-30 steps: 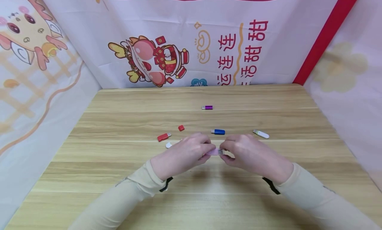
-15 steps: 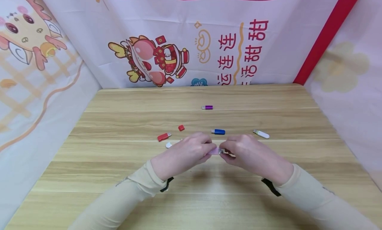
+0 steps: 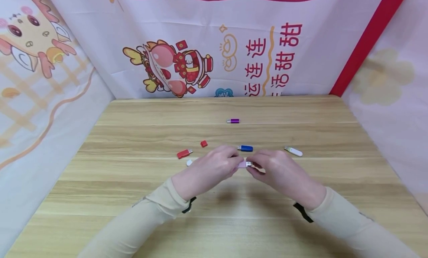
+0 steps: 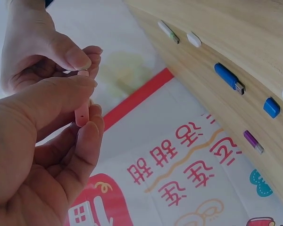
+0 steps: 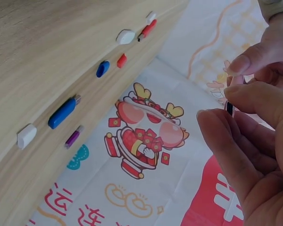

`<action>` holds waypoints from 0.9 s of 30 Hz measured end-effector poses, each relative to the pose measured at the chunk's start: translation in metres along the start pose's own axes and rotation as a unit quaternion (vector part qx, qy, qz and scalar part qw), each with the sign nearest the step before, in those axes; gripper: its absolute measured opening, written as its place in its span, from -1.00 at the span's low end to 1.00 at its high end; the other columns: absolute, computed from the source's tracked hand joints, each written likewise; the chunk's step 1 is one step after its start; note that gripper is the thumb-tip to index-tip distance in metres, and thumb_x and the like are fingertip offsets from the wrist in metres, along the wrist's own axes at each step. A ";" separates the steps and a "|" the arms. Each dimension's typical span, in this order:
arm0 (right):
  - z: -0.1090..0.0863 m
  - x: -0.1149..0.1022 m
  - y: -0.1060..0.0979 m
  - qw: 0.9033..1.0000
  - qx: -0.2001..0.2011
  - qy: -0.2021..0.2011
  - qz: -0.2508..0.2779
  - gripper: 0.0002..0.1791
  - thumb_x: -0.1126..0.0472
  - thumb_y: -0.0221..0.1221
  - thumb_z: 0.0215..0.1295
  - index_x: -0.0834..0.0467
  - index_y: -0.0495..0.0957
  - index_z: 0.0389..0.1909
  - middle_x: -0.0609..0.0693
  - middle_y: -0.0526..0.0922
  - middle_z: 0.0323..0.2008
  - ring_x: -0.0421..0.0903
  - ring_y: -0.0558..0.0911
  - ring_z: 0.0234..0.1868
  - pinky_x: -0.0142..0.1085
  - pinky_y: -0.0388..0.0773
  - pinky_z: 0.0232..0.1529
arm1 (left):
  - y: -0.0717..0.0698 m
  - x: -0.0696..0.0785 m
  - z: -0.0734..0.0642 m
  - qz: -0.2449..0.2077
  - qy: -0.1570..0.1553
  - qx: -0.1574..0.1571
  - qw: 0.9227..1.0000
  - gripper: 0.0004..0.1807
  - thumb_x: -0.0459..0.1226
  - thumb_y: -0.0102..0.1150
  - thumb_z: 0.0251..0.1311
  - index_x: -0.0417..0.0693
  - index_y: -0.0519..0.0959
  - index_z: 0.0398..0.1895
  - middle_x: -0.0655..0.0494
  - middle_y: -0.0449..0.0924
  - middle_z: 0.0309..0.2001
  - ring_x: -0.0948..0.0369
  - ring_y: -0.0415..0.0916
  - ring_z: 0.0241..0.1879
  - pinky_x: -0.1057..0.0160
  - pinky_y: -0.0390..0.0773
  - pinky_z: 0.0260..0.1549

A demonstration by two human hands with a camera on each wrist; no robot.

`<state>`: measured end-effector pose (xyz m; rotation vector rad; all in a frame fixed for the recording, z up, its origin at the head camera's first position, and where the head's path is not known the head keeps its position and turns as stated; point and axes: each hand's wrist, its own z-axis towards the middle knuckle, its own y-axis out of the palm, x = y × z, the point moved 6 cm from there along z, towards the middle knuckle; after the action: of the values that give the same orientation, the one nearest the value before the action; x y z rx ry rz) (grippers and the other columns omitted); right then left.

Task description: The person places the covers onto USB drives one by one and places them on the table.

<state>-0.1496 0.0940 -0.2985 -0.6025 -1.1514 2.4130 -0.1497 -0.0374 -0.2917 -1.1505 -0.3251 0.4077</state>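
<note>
Only wrist views show both pink stick (image 4: 82, 113) and blue cap (image 4: 271, 108).

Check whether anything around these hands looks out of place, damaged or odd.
The white printed cloth backdrop looks oddly hung: its cartoon dragon lies sideways in the head view. The red plastic USB stick sits uncapped, its small red cap apart on the wooden table. Nothing looks spilled; the left hand partly hides a pale pink stick.

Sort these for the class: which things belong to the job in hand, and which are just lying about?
In the job:
pale pink stick
left hand
right hand

Lying about, apparently:
purple stick
blue stick
blue cap
red stick
red cap
white stick
white pieces
</note>
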 end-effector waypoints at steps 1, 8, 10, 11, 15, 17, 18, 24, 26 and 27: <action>0.000 0.000 0.000 1.000 0.004 -0.002 -0.003 -0.75 0.40 0.53 -0.11 0.26 0.70 -0.37 0.01 0.71 -0.45 -0.19 0.68 -0.47 -0.41 0.63 -0.44 | 0.000 0.000 0.000 0.002 0.001 0.001 1.000 -0.69 -0.34 0.41 0.15 -0.19 0.69 -0.02 0.00 0.62 -0.20 0.20 0.55 -0.23 0.38 0.61 -0.16; -0.002 0.000 0.000 0.999 0.029 -0.015 -0.010 -0.70 0.42 0.52 -0.11 0.26 0.70 -0.29 0.01 0.70 -0.41 -0.17 0.68 -0.44 -0.34 0.64 -0.43 | 0.000 -0.002 0.000 -0.003 -0.002 -0.003 1.000 -0.67 -0.33 0.42 0.14 -0.20 0.68 -0.01 -0.03 0.63 -0.16 0.18 0.57 -0.18 0.36 0.61 -0.13; -0.002 0.000 0.000 0.999 0.033 -0.012 -0.009 -0.68 0.41 0.52 -0.09 0.26 0.70 -0.26 0.02 0.70 -0.40 -0.16 0.70 -0.42 -0.33 0.66 -0.40 | 0.000 -0.004 0.000 -0.013 -0.008 -0.001 1.000 -0.67 -0.32 0.42 0.14 -0.20 0.69 -0.02 -0.03 0.64 -0.14 0.17 0.58 -0.16 0.34 0.62 -0.12; -0.002 0.000 -0.001 0.999 0.034 -0.009 -0.010 -0.68 0.40 0.52 -0.09 0.26 0.70 -0.25 0.02 0.70 -0.41 -0.16 0.70 -0.42 -0.33 0.66 -0.41 | 0.000 -0.005 -0.001 -0.020 -0.012 0.000 1.000 -0.68 -0.31 0.41 0.15 -0.21 0.69 -0.02 -0.04 0.64 -0.13 0.17 0.58 -0.15 0.34 0.62 -0.12; 0.000 0.002 -0.001 0.999 0.033 0.003 -0.008 -0.71 0.39 0.52 -0.07 0.26 0.71 -0.27 -0.01 0.69 -0.45 -0.21 0.67 -0.46 -0.38 0.64 -0.43 | 0.000 -0.009 -0.001 -0.024 -0.023 0.009 0.999 -0.73 -0.28 0.34 0.23 -0.22 0.69 -0.04 -0.05 0.65 -0.13 0.16 0.60 -0.14 0.32 0.62 -0.12; 0.001 0.003 -0.001 1.000 0.030 0.008 -0.004 -0.73 0.41 0.52 -0.08 0.26 0.71 -0.29 -0.03 0.68 -0.47 -0.24 0.64 -0.49 -0.41 0.62 -0.45 | 0.001 -0.010 -0.001 -0.001 -0.028 0.009 1.000 -0.72 -0.25 0.34 0.23 -0.21 0.68 -0.05 -0.03 0.65 -0.16 0.19 0.59 -0.19 0.32 0.63 -0.14; 0.001 0.004 -0.001 1.000 0.028 0.009 -0.002 -0.74 0.42 0.51 -0.08 0.26 0.71 -0.31 -0.04 0.67 -0.47 -0.25 0.63 -0.50 -0.42 0.61 -0.46 | 0.002 -0.011 -0.002 0.012 -0.029 0.007 0.999 -0.72 -0.25 0.35 0.23 -0.21 0.69 -0.05 -0.01 0.66 -0.20 0.21 0.58 -0.24 0.34 0.63 -0.17; 0.002 0.005 0.001 1.000 0.019 0.002 0.004 -0.78 0.43 0.50 -0.06 0.24 0.69 -0.36 -0.09 0.60 -0.53 -0.30 0.50 -0.55 -0.47 0.53 -0.52 | 0.005 -0.013 -0.003 0.054 -0.026 -0.013 0.998 -0.72 -0.21 0.36 0.22 -0.17 0.69 -0.07 0.07 0.63 -0.34 0.30 0.49 -0.41 0.42 0.61 -0.27; 0.002 0.006 0.001 1.000 0.019 -0.002 0.003 -0.78 0.42 0.50 -0.06 0.25 0.69 -0.36 -0.08 0.61 -0.53 -0.30 0.50 -0.55 -0.47 0.54 -0.51 | 0.005 -0.013 -0.003 0.057 -0.022 -0.015 0.998 -0.73 -0.22 0.36 0.22 -0.17 0.69 -0.08 0.08 0.64 -0.34 0.31 0.50 -0.41 0.42 0.62 -0.26; 0.003 0.006 0.001 1.000 0.019 -0.004 0.003 -0.78 0.42 0.50 -0.06 0.25 0.69 -0.36 -0.08 0.61 -0.53 -0.30 0.51 -0.54 -0.47 0.54 -0.51 | 0.005 -0.013 -0.003 0.057 -0.019 -0.014 0.998 -0.73 -0.22 0.36 0.22 -0.17 0.69 -0.08 0.07 0.65 -0.33 0.30 0.52 -0.40 0.41 0.62 -0.24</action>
<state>-0.1559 0.0947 -0.2990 -0.5848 -1.1060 2.4380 -0.1605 -0.0445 -0.2983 -1.1940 -0.3002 0.5267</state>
